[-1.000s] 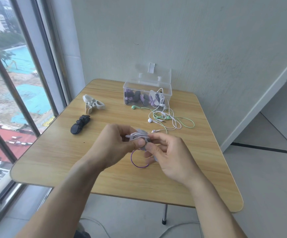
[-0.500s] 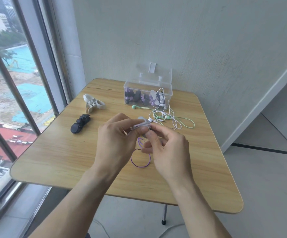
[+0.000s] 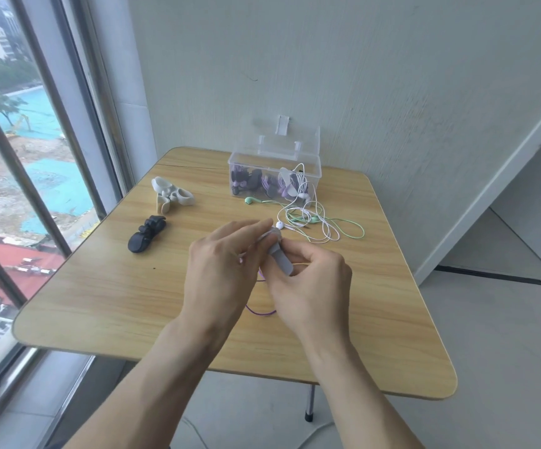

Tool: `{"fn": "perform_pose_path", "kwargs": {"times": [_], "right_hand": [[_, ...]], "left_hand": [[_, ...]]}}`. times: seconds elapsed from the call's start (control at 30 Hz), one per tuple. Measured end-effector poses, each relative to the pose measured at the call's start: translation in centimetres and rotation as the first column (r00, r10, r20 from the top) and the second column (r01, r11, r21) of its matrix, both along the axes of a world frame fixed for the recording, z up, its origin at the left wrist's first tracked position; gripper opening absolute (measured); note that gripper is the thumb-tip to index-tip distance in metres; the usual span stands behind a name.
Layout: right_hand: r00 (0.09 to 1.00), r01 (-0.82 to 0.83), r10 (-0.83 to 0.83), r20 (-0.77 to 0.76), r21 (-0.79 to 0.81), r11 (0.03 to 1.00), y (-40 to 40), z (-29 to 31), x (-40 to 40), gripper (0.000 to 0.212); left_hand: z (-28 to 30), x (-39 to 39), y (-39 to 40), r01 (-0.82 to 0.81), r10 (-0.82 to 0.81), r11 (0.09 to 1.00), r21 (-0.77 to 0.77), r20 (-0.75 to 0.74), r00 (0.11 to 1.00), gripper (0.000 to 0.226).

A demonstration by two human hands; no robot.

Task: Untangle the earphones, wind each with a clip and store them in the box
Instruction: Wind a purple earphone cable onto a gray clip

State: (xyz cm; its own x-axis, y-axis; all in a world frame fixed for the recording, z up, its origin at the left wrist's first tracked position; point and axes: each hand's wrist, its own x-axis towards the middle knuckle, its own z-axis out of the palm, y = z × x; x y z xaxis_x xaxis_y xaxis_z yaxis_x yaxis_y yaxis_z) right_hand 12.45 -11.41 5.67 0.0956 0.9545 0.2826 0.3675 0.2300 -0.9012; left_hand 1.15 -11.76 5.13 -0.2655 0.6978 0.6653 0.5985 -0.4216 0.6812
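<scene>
Pale wood-grain laminate covers the folding table (image 3: pixel 107 299), set against a grey textured wall (image 3: pixel 376 76) beside a tall window (image 3: pixel 19 140). No writing is legible anywhere. At the far edge a clear plastic box (image 3: pixel 315 163), lid raised, holds wound earphones in purple, black and white clips. Before it lie tangled white and green earphones (image 3: pixel 317 223). Left are white clips (image 3: pixel 173 197) and black clips (image 3: pixel 146 238). Both hands meet mid-table: the left hand (image 3: pixel 220 273) and right hand (image 3: pixel 311 286) pinch a grey clip (image 3: pixel 280 259) wrapped around purple earphones (image 3: pixel 261 312).
</scene>
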Motion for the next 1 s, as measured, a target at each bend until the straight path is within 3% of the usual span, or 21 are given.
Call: {"fn": "perform_pose_path", "kwargs": {"times": [0.2,0.33,0.47,0.6,0.7,0.83,1.0], "right_hand": [[0.986,0.04,-0.037,0.165,-0.015,0.999,0.4,-0.1,0.6,0.021],[0.991,-0.068,0.083,0.108,-0.136,0.988,0.8,0.4,1.0,0.013],[0.943,-0.266,0.306,0.132,-0.251,0.931,1.5,0.2,1.9,0.041],[0.978,-0.2,0.206,0.005,-0.228,0.953,1.7,0.1,2.5,0.024],[0.979,-0.204,0.192,-0.073,-0.233,0.951,1.6,-0.1,2.5,0.021],[0.988,-0.14,0.121,-0.097,-0.223,0.965,1.9,-0.5,2.4,0.022],[0.975,-0.173,0.11,-0.194,-0.345,0.923,2.2,-1.0,1.9,0.021]], "left_hand": [[-0.6,0.2,0.3,0.08,-0.086,0.994,-0.069,-0.085,0.993,0.014],[0.3,-0.1,0.2,0.107,-0.089,0.981,-0.163,0.116,0.989,0.011],[0.9,-0.7,0.1,0.091,-0.006,0.964,-0.249,0.322,0.947,0.012],[0.8,-1.2,0.3,0.136,0.009,0.935,-0.326,0.408,0.913,0.016],[0.7,-1.1,0.2,0.102,0.063,0.917,-0.387,0.392,0.918,0.006],[0.4,-0.8,0.2,0.067,0.103,0.903,-0.424,0.367,0.925,0.012],[0.1,-1.0,0.5,0.068,0.107,0.872,-0.484,0.326,0.939,0.015]]}}
